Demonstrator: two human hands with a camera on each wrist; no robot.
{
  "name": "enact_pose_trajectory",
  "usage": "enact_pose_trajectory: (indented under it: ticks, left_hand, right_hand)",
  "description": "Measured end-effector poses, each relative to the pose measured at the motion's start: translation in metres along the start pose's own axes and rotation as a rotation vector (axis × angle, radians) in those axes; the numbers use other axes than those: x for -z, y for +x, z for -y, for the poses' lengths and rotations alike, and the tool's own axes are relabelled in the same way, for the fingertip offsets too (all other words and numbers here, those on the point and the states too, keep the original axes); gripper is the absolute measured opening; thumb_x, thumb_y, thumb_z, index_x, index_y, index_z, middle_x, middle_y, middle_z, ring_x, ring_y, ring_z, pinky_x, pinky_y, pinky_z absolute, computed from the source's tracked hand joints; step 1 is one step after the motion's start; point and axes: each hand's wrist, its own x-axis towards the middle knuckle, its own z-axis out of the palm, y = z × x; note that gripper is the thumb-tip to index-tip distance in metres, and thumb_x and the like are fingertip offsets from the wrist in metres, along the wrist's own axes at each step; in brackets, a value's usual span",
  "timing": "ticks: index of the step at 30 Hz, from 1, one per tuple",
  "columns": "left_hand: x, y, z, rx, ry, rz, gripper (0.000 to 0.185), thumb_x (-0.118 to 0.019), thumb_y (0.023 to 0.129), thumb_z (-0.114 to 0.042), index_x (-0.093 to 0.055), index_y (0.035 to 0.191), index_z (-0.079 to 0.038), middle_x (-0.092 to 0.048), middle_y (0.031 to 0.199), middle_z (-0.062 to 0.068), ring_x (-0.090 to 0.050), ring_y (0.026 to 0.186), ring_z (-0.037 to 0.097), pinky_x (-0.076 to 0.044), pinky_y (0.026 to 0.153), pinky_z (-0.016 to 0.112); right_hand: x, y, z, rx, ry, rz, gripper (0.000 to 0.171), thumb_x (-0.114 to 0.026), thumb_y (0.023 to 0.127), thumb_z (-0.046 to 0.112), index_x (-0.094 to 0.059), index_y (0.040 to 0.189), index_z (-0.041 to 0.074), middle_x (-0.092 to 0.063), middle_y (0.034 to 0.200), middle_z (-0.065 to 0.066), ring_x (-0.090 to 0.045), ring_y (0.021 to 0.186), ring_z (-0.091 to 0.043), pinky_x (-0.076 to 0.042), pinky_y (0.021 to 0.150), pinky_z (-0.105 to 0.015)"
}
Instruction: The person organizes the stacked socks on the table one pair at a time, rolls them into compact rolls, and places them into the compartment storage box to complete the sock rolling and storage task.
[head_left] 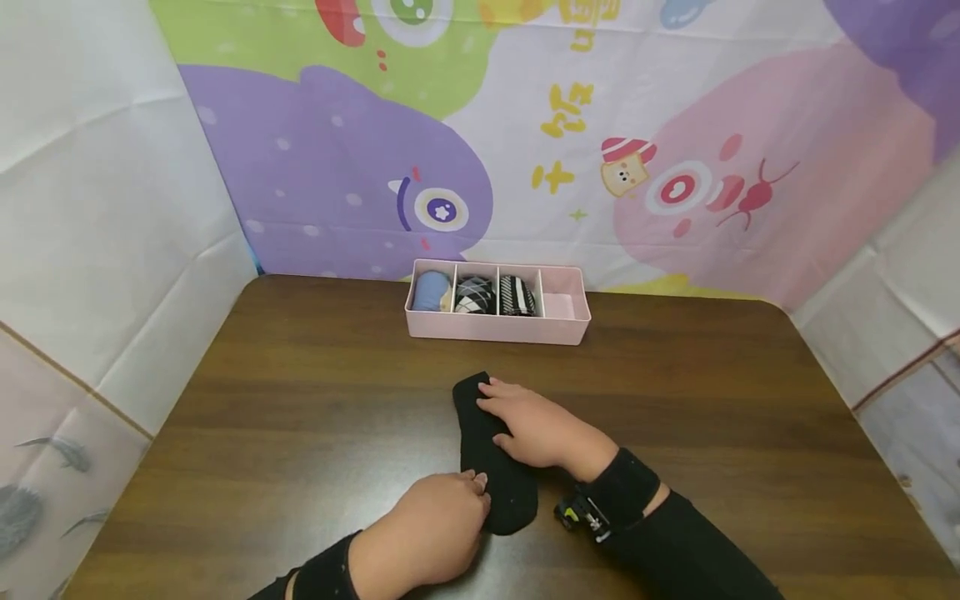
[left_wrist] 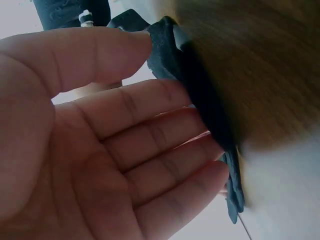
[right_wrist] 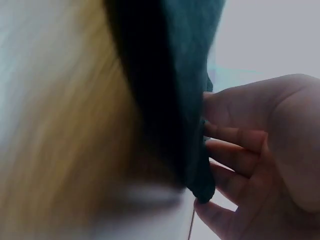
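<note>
A black sock (head_left: 497, 467) lies lengthwise on the wooden table between my hands. My right hand (head_left: 543, 425) rests on its far half, fingers spread and fingertips on the fabric. In the right wrist view, the thumb and fingers (right_wrist: 235, 150) meet the edge of the dark sock (right_wrist: 192, 100). At the sock's near left edge is my left hand (head_left: 435, 521). The left wrist view shows that hand's fingers (left_wrist: 155, 135) nearly straight, their tips against the sock (left_wrist: 210, 110), with the thumb held apart from them.
A pink divided box (head_left: 495, 327) stands at the table's back edge. Three of its compartments hold a blue rolled sock (head_left: 431, 292), a checked one (head_left: 475, 295) and a striped one (head_left: 517, 297); the rightmost shows its bare bottom. Behind hangs a cartoon-printed cloth (head_left: 525, 208).
</note>
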Motion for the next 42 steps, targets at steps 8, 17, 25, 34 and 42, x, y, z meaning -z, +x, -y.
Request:
enact_pose_trajectory:
  ticks: [8, 17, 25, 34, 42]
  left_hand:
    - [0.0, 0.002, -0.002, 0.005, -0.023, -0.006, 0.031, -0.067, 0.098, -0.024, -0.076, 0.121, -0.006, -0.068, 0.13, 0.009, -0.063, 0.123, 0.022, -0.052, 0.099, 0.036]
    - [-0.001, -0.002, -0.003, 0.01, 0.025, -0.097, 0.028, -0.069, 0.096, -0.023, -0.078, 0.115, -0.005, -0.073, 0.12, 0.009, -0.068, 0.114, 0.021, -0.056, 0.09, 0.035]
    - [-0.002, -0.001, -0.005, 0.015, 0.035, -0.088, 0.025, -0.07, 0.096, -0.024, -0.079, 0.111, -0.007, -0.073, 0.121, 0.008, -0.068, 0.114, 0.02, -0.056, 0.091, 0.034]
    - [-0.006, 0.0, -0.004, -0.014, 0.063, -0.193, 0.013, -0.074, 0.09, -0.021, -0.076, 0.095, -0.009, -0.072, 0.093, 0.004, -0.068, 0.085, 0.018, -0.056, 0.074, 0.032]
    - [-0.007, 0.001, -0.002, -0.008, 0.1, -0.231, 0.011, -0.072, 0.094, -0.021, -0.073, 0.102, -0.013, -0.056, 0.086, -0.002, -0.049, 0.075, 0.015, -0.045, 0.063, 0.027]
  right_hand:
    - [-0.002, -0.003, 0.019, -0.017, -0.12, -0.013, 0.051, -0.073, 0.096, 0.021, -0.061, 0.143, 0.006, -0.045, 0.158, -0.01, -0.03, 0.152, -0.025, -0.015, 0.123, -0.049]
    - [0.001, -0.045, 0.049, 0.002, -0.118, -0.048, 0.02, -0.083, 0.088, 0.027, -0.069, 0.096, 0.015, -0.061, 0.093, 0.004, -0.058, 0.085, -0.015, -0.051, 0.08, -0.034]
    - [-0.008, -0.068, 0.059, -0.012, -0.067, 0.012, 0.028, -0.087, 0.083, 0.032, -0.068, 0.099, 0.019, -0.055, 0.088, 0.011, -0.054, 0.081, -0.007, -0.053, 0.078, -0.031]
    - [-0.023, -0.07, 0.054, -0.009, -0.051, -0.014, 0.026, -0.084, 0.085, 0.024, -0.068, 0.102, 0.014, -0.052, 0.089, 0.008, -0.052, 0.082, -0.009, -0.051, 0.078, -0.03]
    - [-0.034, -0.069, 0.05, -0.008, 0.004, -0.136, 0.01, -0.072, 0.088, 0.009, -0.065, 0.089, 0.014, -0.046, 0.08, 0.01, -0.044, 0.072, -0.008, -0.044, 0.068, -0.026]
